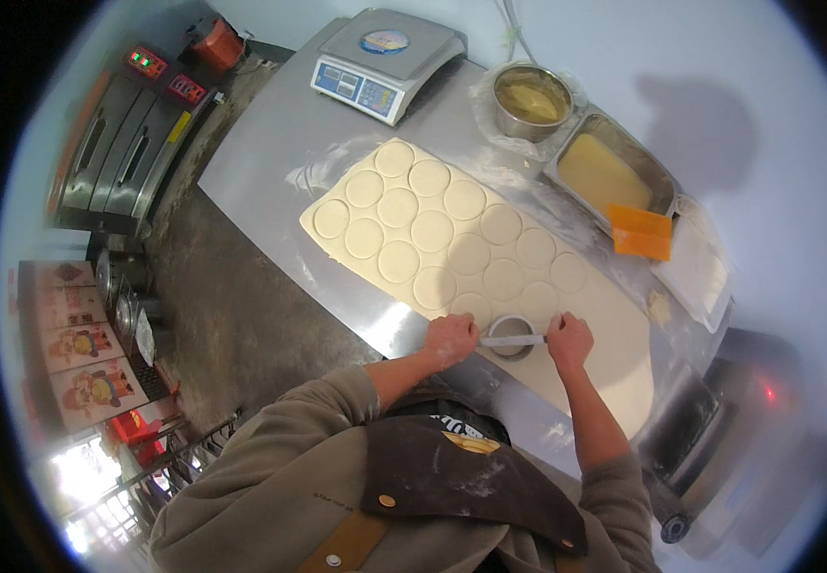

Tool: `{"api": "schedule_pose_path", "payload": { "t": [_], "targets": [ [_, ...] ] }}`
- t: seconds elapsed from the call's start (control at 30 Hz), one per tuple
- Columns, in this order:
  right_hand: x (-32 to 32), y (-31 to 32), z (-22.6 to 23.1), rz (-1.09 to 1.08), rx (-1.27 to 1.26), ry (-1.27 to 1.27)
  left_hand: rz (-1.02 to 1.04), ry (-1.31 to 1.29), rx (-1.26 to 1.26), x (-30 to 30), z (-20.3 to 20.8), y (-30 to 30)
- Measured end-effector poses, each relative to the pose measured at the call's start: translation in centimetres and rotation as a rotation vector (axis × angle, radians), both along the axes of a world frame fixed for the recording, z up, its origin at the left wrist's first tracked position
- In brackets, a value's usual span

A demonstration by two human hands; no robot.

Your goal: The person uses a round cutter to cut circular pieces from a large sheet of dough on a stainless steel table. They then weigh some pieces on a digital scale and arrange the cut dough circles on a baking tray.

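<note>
Grips the ring cutter from both sides, with left hand at nine o'clock and right hand at three, both closed, probably for even pressure; holds it at the near edge of the dough sheet, beside circles toward eleven, likely to save dough; has the scale at eleven, presumably for working room

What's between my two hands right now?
In the head view, a round cutter with a bar across it is between your left hand and right hand, over the dough sheet.
</note>
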State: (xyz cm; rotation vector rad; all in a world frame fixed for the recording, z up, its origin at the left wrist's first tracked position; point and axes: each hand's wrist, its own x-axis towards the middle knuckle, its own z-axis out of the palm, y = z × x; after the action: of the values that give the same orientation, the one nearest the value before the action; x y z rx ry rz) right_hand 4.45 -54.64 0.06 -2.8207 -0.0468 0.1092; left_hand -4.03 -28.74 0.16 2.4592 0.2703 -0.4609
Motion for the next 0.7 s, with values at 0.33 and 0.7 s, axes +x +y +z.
{"api": "schedule_pose_path", "payload": {
  "t": [0.33, 0.7],
  "targets": [
    [-0.5, -0.4, -2.5, 0.021, -0.036, -0.055, -0.043, 0.102, -0.036, 0.7, -0.9, -0.1],
    [-0.7, -0.7, -2.5, 0.026, 0.13, -0.12, 0.023, 0.079, 0.009, 0.5, -0.3, -0.9]
  ]
}}
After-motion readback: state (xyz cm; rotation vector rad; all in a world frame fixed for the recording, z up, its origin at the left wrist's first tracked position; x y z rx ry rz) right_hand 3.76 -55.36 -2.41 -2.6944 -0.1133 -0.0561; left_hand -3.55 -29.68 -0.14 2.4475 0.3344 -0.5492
